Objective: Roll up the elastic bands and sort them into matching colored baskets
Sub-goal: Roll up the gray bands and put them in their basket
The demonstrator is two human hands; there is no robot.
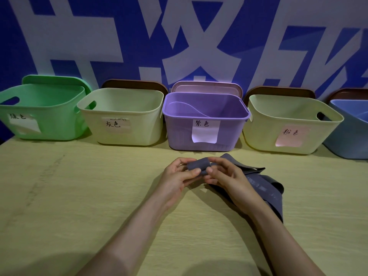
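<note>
A grey elastic band (264,188) lies partly loose on the wooden table (79,196), its near end wound into a small roll (198,165). My left hand (177,180) pinches the roll's left side, and my right hand (225,174) pinches its right side, just above the table in front of the purple basket (205,136). The band's loose tail runs under my right wrist. Along the wall stand a green basket (45,124), a cream basket labelled grey (123,128), a cream basket labelled pink (286,134) and a blue basket (350,134).
Lids lean behind the baskets against the blue and white wall. Something pale and curved lies inside the purple basket. The baskets stand in one row at the table's far edge, each with a paper label on its front where visible.
</note>
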